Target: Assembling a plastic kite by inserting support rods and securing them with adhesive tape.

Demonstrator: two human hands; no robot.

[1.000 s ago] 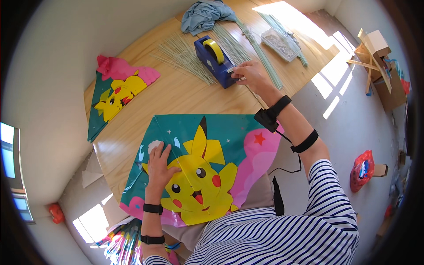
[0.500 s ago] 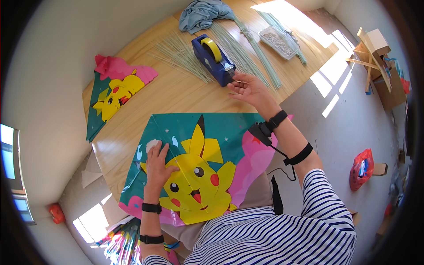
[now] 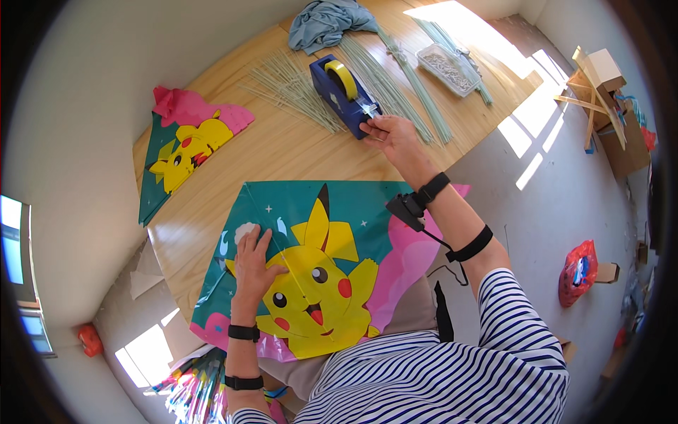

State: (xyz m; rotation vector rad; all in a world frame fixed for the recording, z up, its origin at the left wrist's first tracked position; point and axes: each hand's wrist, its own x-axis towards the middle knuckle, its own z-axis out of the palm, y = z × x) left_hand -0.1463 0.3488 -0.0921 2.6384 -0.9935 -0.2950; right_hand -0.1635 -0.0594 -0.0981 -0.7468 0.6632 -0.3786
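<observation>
A kite sail (image 3: 374, 212), green and pink with a yellow cartoon figure, lies partly on the table edge and partly over my lap. My left hand (image 3: 253, 267) rests flat on its left part, fingers apart, beside a thin rod that runs down the sheet. Further off stands a dark blue tape dispenser (image 3: 330, 100) with a yellow-cored tape roll (image 3: 343, 79). At its cutting end, my right hand (image 3: 393, 136) pinches the end of the clear tape between thumb and fingers; the strip itself is hard to see.
Another folded kite sail (image 3: 187, 152) lies at the table's left edge. Thin rods (image 3: 300, 88) spread behind the dispenser, near a blue-grey cloth (image 3: 325, 25) and a clear box of small parts (image 3: 448, 69). A red bag (image 3: 579, 272) stands on the floor at right.
My right hand has closed its fingers at the dispenser's cutting end, where they were looser before. The left hand stays in place on the sail.
</observation>
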